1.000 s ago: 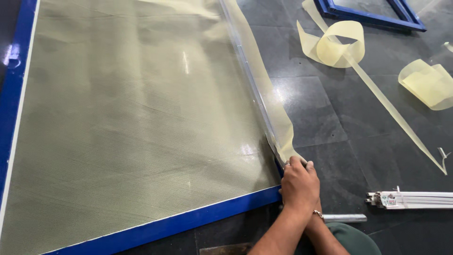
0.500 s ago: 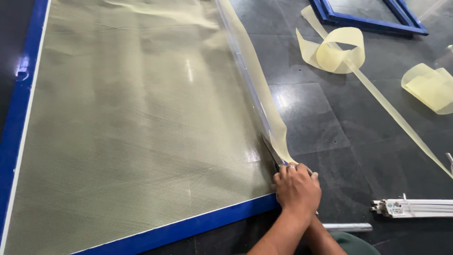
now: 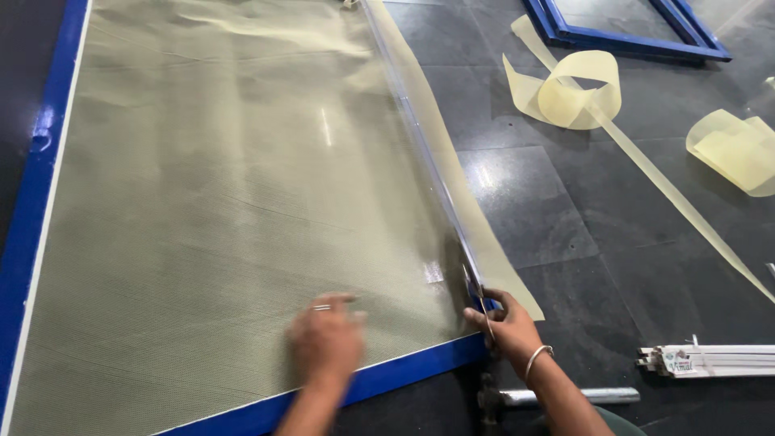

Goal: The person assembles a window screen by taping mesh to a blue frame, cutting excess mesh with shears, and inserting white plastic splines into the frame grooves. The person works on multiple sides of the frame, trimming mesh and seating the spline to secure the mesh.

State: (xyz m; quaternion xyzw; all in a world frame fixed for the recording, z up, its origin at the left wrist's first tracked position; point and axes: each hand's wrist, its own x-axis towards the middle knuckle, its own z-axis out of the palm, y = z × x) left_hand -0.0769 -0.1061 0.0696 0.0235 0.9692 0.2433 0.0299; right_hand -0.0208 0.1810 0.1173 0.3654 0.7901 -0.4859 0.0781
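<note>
Head view, looking down on a large blue frame [image 3: 32, 202] laid flat on the dark stone floor [image 3: 597, 242], with pale yellow mesh [image 3: 226, 186] stretched across nearly all of it. Left hand [image 3: 327, 339] pressed flat on the mesh just inside the frame's near rail, fingers spread, holding nothing, slightly blurred. Right hand [image 3: 510, 324] at the frame's near right corner, closed around a slim metal tool [image 3: 478, 300], probably scissors, with the blades pointing up along the right rail; a bangle on that wrist. Overhanging mesh strip [image 3: 452, 161] trailing past the frame's right rail onto the floor. Likely light, thin and limp, easy to wrinkle or snag, taut only over the frame; best taken by pinching the loose edge close to the rail, palm down on the stretched part. Fine woven texture, semi-translucent, faint sheen. Offcut ribbons [image 3: 577, 93] curled in loops well to the right of the frame, a second blue frame [image 3: 622, 36] beyond them, white bundled strips [image 3: 710, 361] and a grey metal tube [image 3: 565, 396] near the corner.
</note>
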